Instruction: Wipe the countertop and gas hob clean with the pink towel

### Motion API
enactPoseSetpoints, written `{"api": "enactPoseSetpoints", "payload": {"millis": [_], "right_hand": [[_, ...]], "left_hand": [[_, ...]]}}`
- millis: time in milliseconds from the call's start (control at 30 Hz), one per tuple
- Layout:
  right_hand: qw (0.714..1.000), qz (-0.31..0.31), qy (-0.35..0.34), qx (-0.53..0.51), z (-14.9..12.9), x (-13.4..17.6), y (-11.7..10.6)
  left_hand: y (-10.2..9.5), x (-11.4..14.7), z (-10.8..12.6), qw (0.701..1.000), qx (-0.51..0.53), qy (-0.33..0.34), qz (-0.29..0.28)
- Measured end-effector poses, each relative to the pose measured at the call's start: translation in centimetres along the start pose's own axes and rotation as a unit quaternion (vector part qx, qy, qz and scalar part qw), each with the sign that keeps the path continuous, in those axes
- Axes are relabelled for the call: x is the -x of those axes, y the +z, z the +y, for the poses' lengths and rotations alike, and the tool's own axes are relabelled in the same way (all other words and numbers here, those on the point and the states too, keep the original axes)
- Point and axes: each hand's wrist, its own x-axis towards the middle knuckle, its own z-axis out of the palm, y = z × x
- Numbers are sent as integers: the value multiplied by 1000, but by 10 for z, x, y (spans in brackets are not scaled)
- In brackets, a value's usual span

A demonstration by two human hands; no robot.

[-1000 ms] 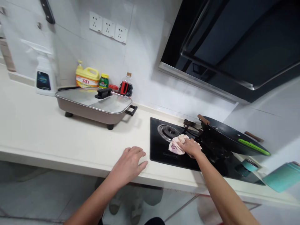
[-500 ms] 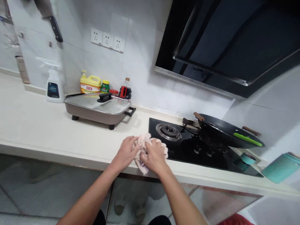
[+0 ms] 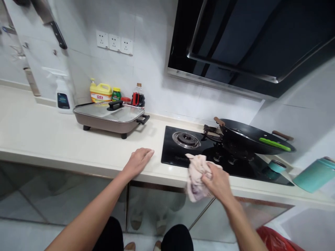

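Note:
A crumpled pale pink cloth [image 3: 196, 174] is bunched in my right hand [image 3: 217, 181], whose fingers are closed on it. The cloth hangs over the counter's front edge, close to the front of the black gas stove [image 3: 172, 158]. My left hand [image 3: 138, 162] rests on the white countertop [image 3: 60, 137] to the left of the stove, fingers stretched out and nothing in it. Behind that hand stands a brown electric pan [image 3: 104, 126] with a glass lid and black handles.
A black wok [image 3: 251, 139] with a green-handled utensil [image 3: 274, 144] sits on the right burner. Teal containers [image 3: 315, 174] stand far right. A spray bottle [image 3: 63, 96], a yellow detergent jug [image 3: 101, 93] and a dark sauce bottle [image 3: 138, 97] line the wall. The range hood [image 3: 235, 42] overhangs the stove.
Both hands were on the cloth at the counter left of the stove. My left hand has let go and lies flat; my right hand has carried the cloth rightward to the stove's front edge.

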Motion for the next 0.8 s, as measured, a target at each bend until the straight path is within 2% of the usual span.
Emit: {"api": "enactPoseSetpoints", "payload": {"millis": [100,167,200,267,333,400,533,667,800], "right_hand": [[988,13,99,121,91,13,-11],[973,-11,135,187,144,23,-16],[966,-27,125,226,166,27,-19],[950,-75,33,302,195,33,-24],[932,-91,-31,350,202,37,-27],[925,-81,-47,368,190,39,-27],[932,-61,-62,352,137,39,-23],[958,-51,-67,274,79,31,-16],[982,9,-53,180,7,19,-4]], "left_hand": [[1,1,1,1000,-21,6,-3],[2,2,1,1000,-30,6,-3],[3,2,1,999,-33,5,-2],[4,2,2,999,-37,3,3],[4,2,2,999,-38,3,9],[4,3,4,999,-38,3,13],[4,6,8,999,-49,5,7],[3,8,11,998,-55,-4,-3],[2,8,10,1000,-17,-17,7]]}}
